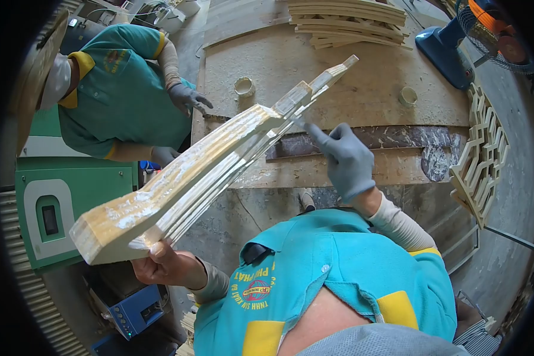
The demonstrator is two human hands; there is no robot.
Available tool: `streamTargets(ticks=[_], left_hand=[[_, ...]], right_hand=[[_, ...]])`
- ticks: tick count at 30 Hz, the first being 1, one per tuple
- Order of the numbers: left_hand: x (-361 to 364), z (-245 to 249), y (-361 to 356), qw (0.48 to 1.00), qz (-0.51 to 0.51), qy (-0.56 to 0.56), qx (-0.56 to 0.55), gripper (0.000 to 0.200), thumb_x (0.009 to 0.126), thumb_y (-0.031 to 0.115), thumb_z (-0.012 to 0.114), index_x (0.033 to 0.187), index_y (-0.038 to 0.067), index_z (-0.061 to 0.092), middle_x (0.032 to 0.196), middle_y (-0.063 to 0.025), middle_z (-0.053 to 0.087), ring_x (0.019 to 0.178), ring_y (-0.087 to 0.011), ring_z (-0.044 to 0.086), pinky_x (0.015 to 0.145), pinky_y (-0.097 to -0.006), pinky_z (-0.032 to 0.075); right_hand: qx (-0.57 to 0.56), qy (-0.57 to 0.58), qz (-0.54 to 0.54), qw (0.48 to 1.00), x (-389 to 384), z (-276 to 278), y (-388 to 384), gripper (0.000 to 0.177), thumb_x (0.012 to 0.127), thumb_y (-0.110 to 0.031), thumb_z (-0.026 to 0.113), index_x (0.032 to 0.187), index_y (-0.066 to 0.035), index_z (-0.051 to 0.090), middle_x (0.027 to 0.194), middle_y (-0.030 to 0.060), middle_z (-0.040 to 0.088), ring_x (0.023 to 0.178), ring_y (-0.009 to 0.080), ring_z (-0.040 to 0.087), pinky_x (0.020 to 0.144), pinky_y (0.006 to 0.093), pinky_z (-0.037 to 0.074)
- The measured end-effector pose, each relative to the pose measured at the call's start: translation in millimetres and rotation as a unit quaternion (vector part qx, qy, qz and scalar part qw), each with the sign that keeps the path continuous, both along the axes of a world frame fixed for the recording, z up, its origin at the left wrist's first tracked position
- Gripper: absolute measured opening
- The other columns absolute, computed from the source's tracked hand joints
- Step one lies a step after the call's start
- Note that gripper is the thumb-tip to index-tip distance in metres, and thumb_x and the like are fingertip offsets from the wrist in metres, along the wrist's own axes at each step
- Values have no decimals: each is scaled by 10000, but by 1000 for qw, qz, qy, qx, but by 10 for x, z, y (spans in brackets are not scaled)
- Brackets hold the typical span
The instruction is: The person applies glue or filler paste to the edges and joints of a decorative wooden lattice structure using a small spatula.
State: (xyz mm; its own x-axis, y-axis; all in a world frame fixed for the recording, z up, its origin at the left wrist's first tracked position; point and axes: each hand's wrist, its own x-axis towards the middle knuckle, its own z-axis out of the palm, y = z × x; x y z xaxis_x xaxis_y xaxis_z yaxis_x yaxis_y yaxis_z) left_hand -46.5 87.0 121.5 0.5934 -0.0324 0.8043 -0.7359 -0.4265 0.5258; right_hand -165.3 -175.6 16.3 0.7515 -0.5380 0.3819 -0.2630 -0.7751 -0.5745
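A long stack of shaped wooden slats (202, 157), smeared with white paste, slants up from lower left to upper right over the table. My bare left hand (171, 266) grips its lower end from beneath, the thumb against the slats. My right hand (344, 157), in a grey glove, is beside the upper half of the stack. Its index finger stretches toward the slats' edge, and the other fingers are curled. Whether the fingertip touches the wood I cannot tell.
The worktable (231, 53) carries two small round cups (244, 86) (407, 97), a dark stained strip (362, 137) and piled slats (350, 22). A co-worker (118, 89) stands at left by a green machine (77, 207). A fan (451, 41) and lattice frame (482, 154) are at right.
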Motion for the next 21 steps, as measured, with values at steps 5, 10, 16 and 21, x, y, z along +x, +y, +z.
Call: streamTargets(ticks=[5, 10, 16, 21], left_hand=[[-24, 16, -79, 1000, 6, -4, -12, 578, 944, 453, 584, 1085, -107, 578, 807, -175, 673, 581, -145, 676, 366, -185, 492], [-54, -24, 10, 1000, 2, -1, -3, 556, 945, 426, 594, 1086, -111, 579, 842, -180, 673, 645, -165, 691, 433, -220, 544], [-116, -47, 17, 1000, -6, -7, -11, 542, 944, 410, 607, 1083, -113, 585, 873, -157, 677, 743, -149, 689, 549, -215, 557], [-115, -35, -2, 1000, -10, -16, -7, 539, 946, 421, 607, 1064, -105, 603, 877, -133, 682, 704, -102, 652, 516, -173, 478]], right_hand=[[37, 13, 28, 999, -42, 52, -6, 526, 822, -7, 594, 1249, -310, 646, 743, 56, 514, 592, 230, 548, 518, 351, 458], [9, 14, 14, 1000, 46, -2, -7, 573, 810, -6, 584, 1273, -343, 611, 759, 59, 516, 603, 249, 577, 509, 367, 465], [63, 28, 51, 996, -19, 56, 4, 566, 821, -11, 575, 1283, -337, 603, 790, 69, 533, 628, 271, 595, 542, 389, 487], [84, 40, 41, 995, 13, -8, -41, 563, 837, -22, 569, 1293, -350, 598, 790, 77, 530, 647, 275, 595, 568, 395, 491]])
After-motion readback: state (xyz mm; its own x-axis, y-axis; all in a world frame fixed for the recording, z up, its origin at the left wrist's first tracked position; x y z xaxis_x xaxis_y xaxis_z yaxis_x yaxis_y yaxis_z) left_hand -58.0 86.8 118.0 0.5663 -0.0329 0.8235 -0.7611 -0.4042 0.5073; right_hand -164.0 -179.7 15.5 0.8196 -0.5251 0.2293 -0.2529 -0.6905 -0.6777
